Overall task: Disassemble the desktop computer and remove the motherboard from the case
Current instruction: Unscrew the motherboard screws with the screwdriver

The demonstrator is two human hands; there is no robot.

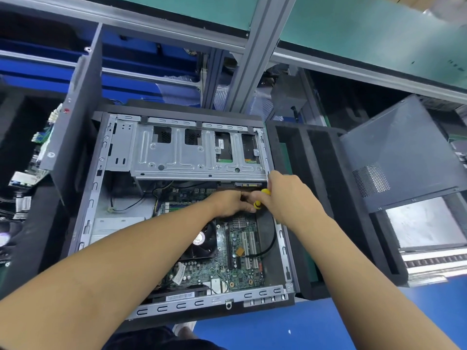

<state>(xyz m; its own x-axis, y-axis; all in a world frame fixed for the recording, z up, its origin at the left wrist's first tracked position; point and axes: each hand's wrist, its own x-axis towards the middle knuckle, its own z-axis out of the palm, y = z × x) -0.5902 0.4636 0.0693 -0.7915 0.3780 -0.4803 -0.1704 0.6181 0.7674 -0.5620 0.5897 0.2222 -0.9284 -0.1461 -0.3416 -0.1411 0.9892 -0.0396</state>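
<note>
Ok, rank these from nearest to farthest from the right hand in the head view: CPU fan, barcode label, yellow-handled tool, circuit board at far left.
From the right hand:
1. yellow-handled tool, held in it, at its left side.
2. CPU fan, lower left, on the motherboard.
3. barcode label, at the near edge of the case.
4. circuit board, outside the case, far left.

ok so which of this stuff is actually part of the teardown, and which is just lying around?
In the job: open case, motherboard, drive cage, yellow-handled tool held in the right hand, left hand beside it.

Lying about: side panel propped on the right, black foam tray, circuit boards at far left.
</note>
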